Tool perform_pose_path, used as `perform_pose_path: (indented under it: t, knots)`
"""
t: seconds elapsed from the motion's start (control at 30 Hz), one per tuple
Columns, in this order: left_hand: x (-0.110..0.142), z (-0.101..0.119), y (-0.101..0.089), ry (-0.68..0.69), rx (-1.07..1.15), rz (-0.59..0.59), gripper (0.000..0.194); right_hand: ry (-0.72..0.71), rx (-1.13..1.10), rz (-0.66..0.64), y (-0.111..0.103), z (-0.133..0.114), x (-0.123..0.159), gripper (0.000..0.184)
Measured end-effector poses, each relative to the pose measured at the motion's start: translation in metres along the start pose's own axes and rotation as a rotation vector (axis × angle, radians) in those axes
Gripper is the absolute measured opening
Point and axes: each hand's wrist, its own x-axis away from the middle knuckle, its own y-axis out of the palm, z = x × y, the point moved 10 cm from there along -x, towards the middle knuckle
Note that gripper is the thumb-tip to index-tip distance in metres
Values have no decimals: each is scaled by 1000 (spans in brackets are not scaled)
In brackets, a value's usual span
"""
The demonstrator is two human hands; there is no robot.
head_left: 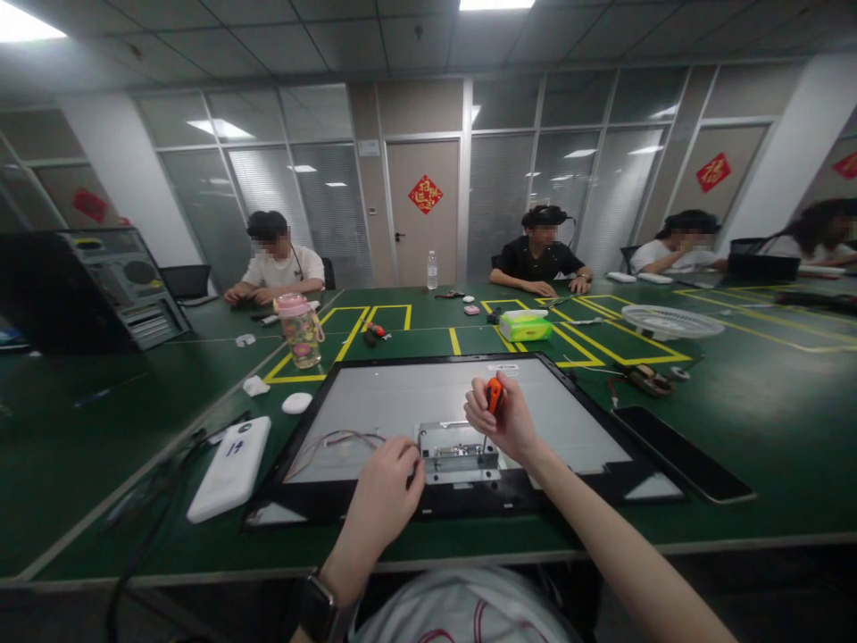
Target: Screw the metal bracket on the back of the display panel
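Here's the green counter (769, 429), black-framed panel (398, 397) flat on it — metal bracket (455, 454) on that, two o'clock from the left grip (389, 478), whose hold I can't tell, eight o'clock from the right grip (502, 415), clenched around an orange screwdriver (494, 396).

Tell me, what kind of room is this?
It looks like a shared electronics workroom. People sit around a big green table, a computer case stands on it, and the right hand holds an orange-handled screwdriver over a black-framed panel.
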Motion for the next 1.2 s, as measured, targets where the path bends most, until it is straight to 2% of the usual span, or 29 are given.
perform_pose_path:
  t: [0.17, 0.3, 0.47, 0.7, 0.9, 1.2]
  knots:
    - [1, 0, 1, -5, 10, -11, 16, 36, -34, -20, 3, 3, 0, 49]
    - [1, 0, 1, -4, 8, -12, 17, 35, -30, -29, 4, 5, 1, 39]
    - [2, 1, 0, 0, 2, -7, 16, 2, -44, 28, -5, 2, 1, 32]
    - [1, 1, 0, -3, 6, -10, 17, -16, -19, 51, -8, -3, 0, 35]
    - [2, -1, 1, -6, 3, -16, 17, 45, -17, 19, -1, 4, 0, 42]
    - [1, 2, -3, 12, -19, 6, 18, 35, 1, 24, -2, 5, 2, 34]
